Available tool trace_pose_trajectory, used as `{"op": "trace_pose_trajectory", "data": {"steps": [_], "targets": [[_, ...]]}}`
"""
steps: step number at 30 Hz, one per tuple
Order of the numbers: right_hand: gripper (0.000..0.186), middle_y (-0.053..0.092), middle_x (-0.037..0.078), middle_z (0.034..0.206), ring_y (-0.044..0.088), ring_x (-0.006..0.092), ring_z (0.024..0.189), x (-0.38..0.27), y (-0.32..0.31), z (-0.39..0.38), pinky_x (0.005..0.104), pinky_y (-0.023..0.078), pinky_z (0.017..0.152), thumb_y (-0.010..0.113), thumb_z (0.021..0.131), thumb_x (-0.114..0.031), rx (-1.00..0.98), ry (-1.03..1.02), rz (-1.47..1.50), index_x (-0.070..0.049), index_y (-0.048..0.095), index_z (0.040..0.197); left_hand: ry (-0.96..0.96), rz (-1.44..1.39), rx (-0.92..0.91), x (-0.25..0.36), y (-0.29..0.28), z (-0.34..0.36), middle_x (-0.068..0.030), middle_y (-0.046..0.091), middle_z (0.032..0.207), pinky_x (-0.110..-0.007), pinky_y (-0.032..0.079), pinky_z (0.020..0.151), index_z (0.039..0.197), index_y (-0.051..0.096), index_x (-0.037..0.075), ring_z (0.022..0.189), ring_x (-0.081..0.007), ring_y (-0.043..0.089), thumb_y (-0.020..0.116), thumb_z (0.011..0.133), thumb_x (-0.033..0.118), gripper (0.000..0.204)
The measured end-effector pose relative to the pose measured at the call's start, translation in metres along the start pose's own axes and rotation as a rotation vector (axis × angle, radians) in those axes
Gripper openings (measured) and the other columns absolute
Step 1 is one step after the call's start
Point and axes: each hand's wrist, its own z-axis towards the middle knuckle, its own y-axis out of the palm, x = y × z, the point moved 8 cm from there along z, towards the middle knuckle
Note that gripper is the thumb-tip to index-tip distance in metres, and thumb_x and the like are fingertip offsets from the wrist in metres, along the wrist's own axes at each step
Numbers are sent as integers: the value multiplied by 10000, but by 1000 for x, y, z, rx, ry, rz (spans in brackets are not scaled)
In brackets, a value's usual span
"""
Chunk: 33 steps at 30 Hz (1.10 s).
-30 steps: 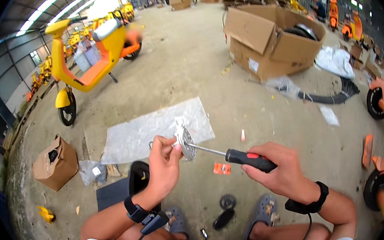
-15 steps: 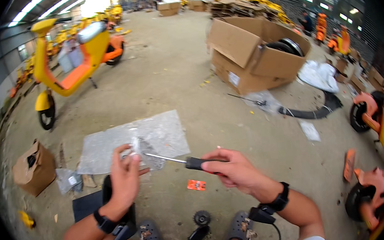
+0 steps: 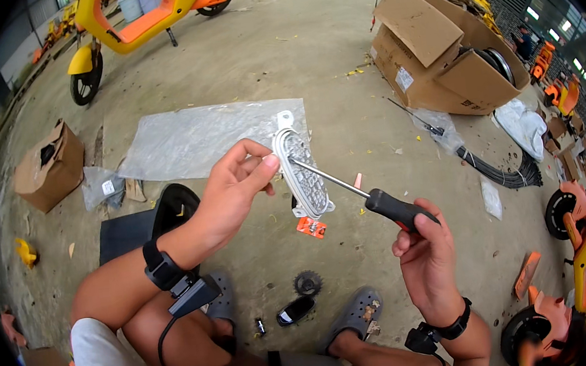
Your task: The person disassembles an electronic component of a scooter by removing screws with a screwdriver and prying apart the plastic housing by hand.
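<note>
My left hand (image 3: 231, 189) pinches the upper left rim of an oval lamp (image 3: 309, 190) between thumb and fingers. The lamp has a pale rim, a silvery faceted face and a mounting tab at each end. In my right hand (image 3: 426, 258) is a screwdriver (image 3: 397, 208) with a black handle marked with red, gripped by the fingers and thumb. Its long metal shaft crosses in front of the lamp, with the tip at the upper left part of the face. Whether the tip touches the lamp, I cannot tell.
Below lie a toothed gear (image 3: 308, 283), a black oval part (image 3: 296, 311) and an orange card (image 3: 311, 228). A plastic sheet (image 3: 210, 140) covers the floor ahead. Cardboard boxes (image 3: 48, 166) and scooters (image 3: 131, 35) stand around; a black cable bundle (image 3: 506, 173) lies right.
My left hand has turned the lamp so its faceted face shows. My right hand and the screwdriver have moved right, the shaft now slanting up to the lamp. The view has shifted downward.
</note>
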Motion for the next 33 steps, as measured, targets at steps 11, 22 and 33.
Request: {"op": "trace_pose_trajectory", "data": {"steps": [11, 22, 33], "targets": [[322, 662, 176, 1085, 641, 186, 709, -3, 8, -25, 338, 551, 658, 600, 943, -136, 40, -66, -31, -51, 492, 1234, -143, -274, 9, 6, 9, -6, -216, 624, 1161, -394, 547, 853, 1004, 384, 119, 1040, -303, 657, 305, 1081, 301, 212], [322, 599, 208, 1234, 669, 224, 770, 1, 31, -37, 379, 570, 678, 613, 923, -68, -133, -142, -66, -36, 492, 1220, -239, -272, -30, 6, 17, -20, -183, 627, 1105, -411, 591, 758, 1166, 447, 98, 899, -280, 673, 335, 1064, 392, 331], [313, 588, 209, 1239, 652, 225, 721, -2, 27, -39, 365, 561, 669, 619, 914, -51, -103, -198, -116, -40, 503, 1204, -225, -211, -94, 11, 19, -22, -156, 628, 1147, -345, 580, 730, 1462, 341, 58, 855, -215, 665, 256, 1068, 442, 556]]}}
